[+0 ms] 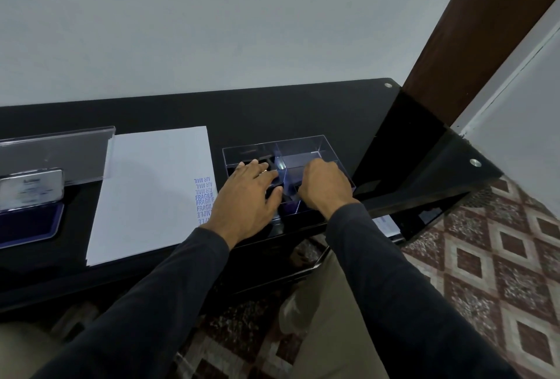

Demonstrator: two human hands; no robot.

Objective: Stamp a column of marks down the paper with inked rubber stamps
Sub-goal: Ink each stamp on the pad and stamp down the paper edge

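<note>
Head view showed a column of blue marks already running down the right edge of the paper (151,193): AIR MAIL twice, FRAGILE twice, then a partly hidden mark, so several impressions seemed done. The ink pad (27,221) lay open at the left of the counter (272,112), well apart from both hands. The left hand (245,193) rested with fingers spread and fairly straight over the clear divided box (303,148); the right hand (324,184) curled down into a compartment, whether gripping a stamp could not be told. Judging by this, another stamp was probably being fetched or returned.
</note>
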